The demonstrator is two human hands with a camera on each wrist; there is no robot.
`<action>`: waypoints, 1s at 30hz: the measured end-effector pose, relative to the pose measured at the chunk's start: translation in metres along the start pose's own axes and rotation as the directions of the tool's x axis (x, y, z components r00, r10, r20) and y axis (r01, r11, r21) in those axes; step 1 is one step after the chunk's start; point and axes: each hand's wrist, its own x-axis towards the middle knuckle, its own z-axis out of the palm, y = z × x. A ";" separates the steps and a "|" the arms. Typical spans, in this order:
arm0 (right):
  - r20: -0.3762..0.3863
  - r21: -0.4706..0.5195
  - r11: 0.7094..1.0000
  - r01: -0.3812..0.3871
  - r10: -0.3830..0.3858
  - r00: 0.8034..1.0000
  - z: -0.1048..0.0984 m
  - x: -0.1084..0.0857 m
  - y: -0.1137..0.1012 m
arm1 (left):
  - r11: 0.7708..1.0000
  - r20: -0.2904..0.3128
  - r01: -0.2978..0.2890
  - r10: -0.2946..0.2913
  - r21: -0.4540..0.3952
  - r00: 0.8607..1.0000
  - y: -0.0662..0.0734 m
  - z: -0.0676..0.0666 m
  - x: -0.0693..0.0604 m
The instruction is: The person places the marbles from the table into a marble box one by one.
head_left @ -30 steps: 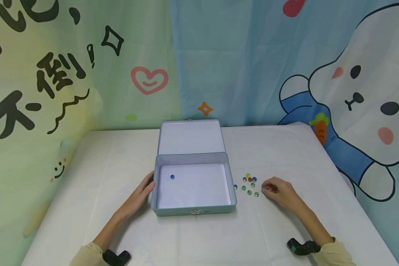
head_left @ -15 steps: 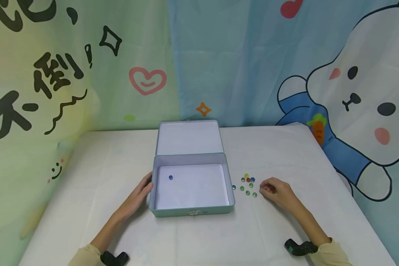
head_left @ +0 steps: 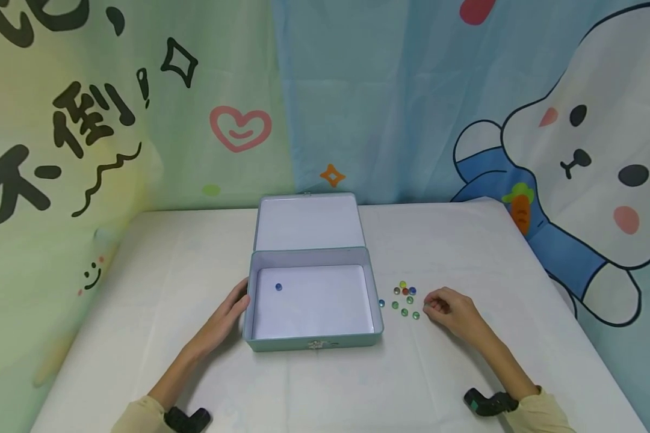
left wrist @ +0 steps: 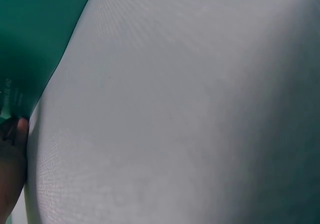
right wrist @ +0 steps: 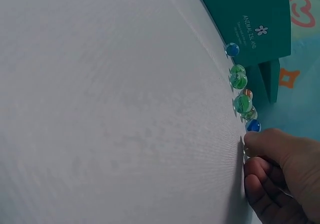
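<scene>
A green metal box [head_left: 314,344] stands on the table with its lid [head_left: 310,224] raised at the back. One blue marble [head_left: 278,287] lies inside on the white bottom. My left hand [head_left: 224,319] rests against the box's left side; in the left wrist view only part of that hand [left wrist: 14,171] shows at the edge. Right of the box lie several glass marbles, among them a green one [head_left: 416,315] and a yellow one [head_left: 402,284]. Beside them my right hand [head_left: 455,313] pinches a marble [right wrist: 246,151] at the tabletop, mostly hidden by thumb and fingertips.
A white cloth [head_left: 336,391] covers the table. Behind it hangs a printed curtain [head_left: 346,108]. One blue marble [head_left: 381,304] lies close against the box's right wall. Black wrist cameras are strapped to both forearms.
</scene>
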 end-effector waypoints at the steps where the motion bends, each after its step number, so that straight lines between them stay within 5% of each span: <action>1: -0.001 -0.001 1.000 0.002 -0.002 1.000 0.000 0.000 0.000 | 1.000 0.000 -0.002 0.002 0.000 1.000 0.000 0.000 0.000; 14: -0.128 0.065 0.996 0.059 -0.050 0.991 -0.006 0.012 -0.015 | 1.000 -0.002 -0.002 0.002 -0.002 1.000 -0.001 0.000 0.002; 30: -0.038 0.153 0.982 0.113 -0.108 0.993 -0.026 0.072 -0.086 | 1.000 -0.009 -0.005 0.005 0.004 1.000 -0.001 0.000 0.000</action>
